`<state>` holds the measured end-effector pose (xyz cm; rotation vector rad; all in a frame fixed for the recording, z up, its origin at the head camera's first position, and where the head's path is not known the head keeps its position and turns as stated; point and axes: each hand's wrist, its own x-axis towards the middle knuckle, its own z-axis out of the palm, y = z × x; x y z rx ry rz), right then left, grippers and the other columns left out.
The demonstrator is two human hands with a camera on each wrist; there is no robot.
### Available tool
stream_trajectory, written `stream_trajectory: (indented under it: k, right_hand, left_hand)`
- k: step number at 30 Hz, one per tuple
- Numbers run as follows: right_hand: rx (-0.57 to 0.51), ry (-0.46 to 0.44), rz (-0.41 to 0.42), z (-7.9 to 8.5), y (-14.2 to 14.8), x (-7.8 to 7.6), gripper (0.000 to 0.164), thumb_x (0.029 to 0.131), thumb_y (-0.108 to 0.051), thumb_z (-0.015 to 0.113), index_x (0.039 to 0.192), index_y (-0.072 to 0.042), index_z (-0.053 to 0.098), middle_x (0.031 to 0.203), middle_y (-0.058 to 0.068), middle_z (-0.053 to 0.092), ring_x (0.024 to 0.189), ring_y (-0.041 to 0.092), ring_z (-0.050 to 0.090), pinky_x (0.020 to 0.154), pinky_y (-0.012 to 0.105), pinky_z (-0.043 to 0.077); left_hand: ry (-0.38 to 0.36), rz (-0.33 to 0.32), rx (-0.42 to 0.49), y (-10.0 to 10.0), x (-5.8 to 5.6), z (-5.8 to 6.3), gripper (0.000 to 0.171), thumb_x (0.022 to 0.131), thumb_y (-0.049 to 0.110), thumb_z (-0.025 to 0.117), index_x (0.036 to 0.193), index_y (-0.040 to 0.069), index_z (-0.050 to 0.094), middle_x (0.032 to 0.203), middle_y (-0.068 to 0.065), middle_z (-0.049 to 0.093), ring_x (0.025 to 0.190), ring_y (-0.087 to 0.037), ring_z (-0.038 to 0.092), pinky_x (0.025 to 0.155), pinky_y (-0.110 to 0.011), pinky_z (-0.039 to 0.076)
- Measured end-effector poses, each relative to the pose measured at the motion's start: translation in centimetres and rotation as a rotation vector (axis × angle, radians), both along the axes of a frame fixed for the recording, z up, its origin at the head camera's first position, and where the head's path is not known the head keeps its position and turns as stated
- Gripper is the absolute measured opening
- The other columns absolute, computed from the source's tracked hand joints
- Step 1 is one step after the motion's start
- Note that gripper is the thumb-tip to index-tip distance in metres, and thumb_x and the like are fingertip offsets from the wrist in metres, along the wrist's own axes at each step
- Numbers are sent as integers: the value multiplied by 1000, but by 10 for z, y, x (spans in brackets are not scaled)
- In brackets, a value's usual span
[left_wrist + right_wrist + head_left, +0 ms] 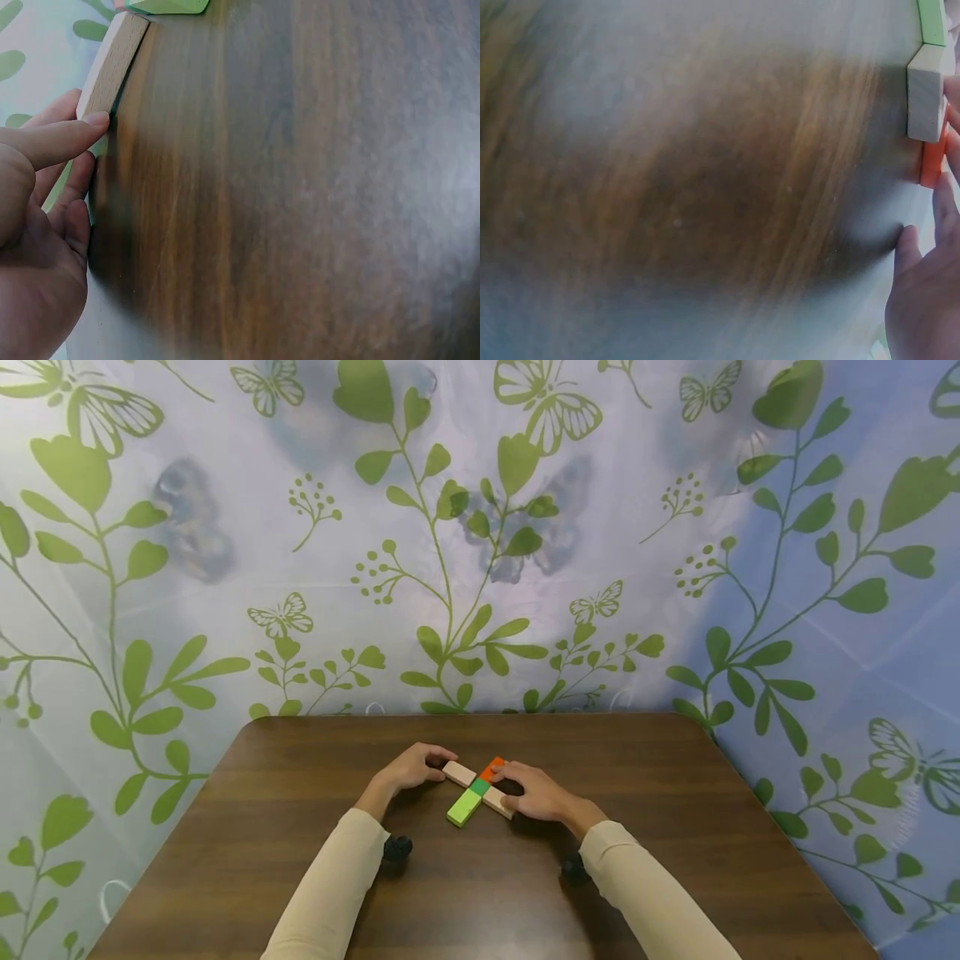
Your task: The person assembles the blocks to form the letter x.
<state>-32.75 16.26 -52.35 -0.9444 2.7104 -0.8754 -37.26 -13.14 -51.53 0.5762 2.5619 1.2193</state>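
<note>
Several flat blocks form an X on the table: a plain wooden block [459, 773] at upper left, an orange block [491, 769] at upper right, a second wooden block [497, 802] at lower right and a light green block [464, 808] at lower left. Between them sits a small darker green piece [479, 787]. My left hand [408, 767] pinches the outer end of the upper-left wooden block, thumb on the near side. With fingers spread, my right hand [542, 793] touches the orange block and the lower-right wooden block, partly covering both.
The blocks lie on a dark brown wooden table [465, 893] with rounded far corners. Behind it hangs a cloth [637, 568] printed with green leaves and butterflies. A dark object [397, 848] shows by the left wrist and another [574, 868] by the right wrist.
</note>
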Motion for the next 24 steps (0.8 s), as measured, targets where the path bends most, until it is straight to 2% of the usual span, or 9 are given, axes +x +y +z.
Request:
stream_trajectory:
  k: [15,24]
  right_hand:
    - [34,3,-4,1,-1,-3,39,98,-17,62,137,-13,65,153,10,49,147,38,35,114,58,32]
    - [36,5,-8,3,-4,-2,39,97,-16,62,136,-14,65,150,10,51,141,39,43,111,59,36]
  left_hand:
    - [5,-44,-19,0,0,6,36,96,-1,72,131,8,72,122,-6,68,118,-29,61,102,-51,46]
    - [27,-62,-30,-1,-1,2,35,96,0,71,130,9,73,119,-5,69,114,-26,61,101,-49,46]
